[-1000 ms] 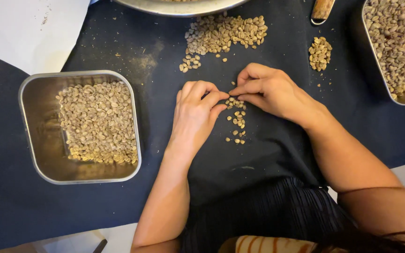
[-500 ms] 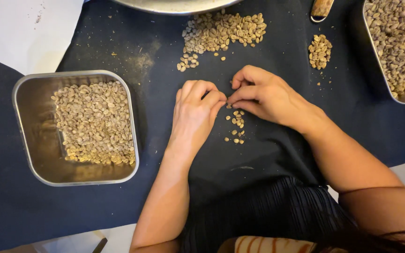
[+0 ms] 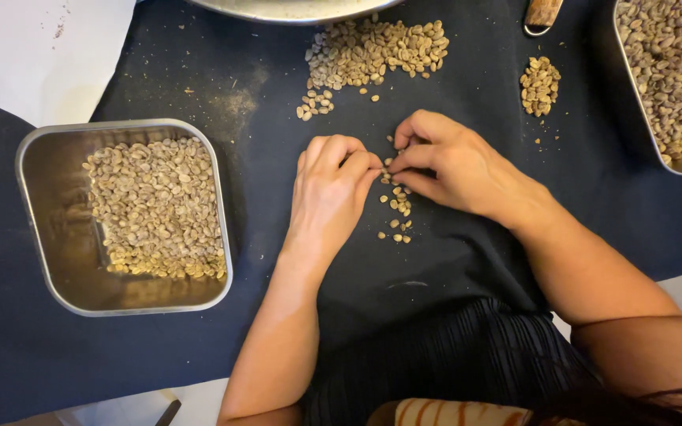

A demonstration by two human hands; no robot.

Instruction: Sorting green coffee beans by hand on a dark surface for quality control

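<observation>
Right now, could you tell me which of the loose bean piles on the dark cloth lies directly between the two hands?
The small scattered pile, between the left hand and right hand; the big pile and little pile lie farther up.

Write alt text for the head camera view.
Two hands, left hand and right hand, meet over a few loose beans on a dark cloth. A square metal tray of beans sits left; a bean pile lies above.
</observation>
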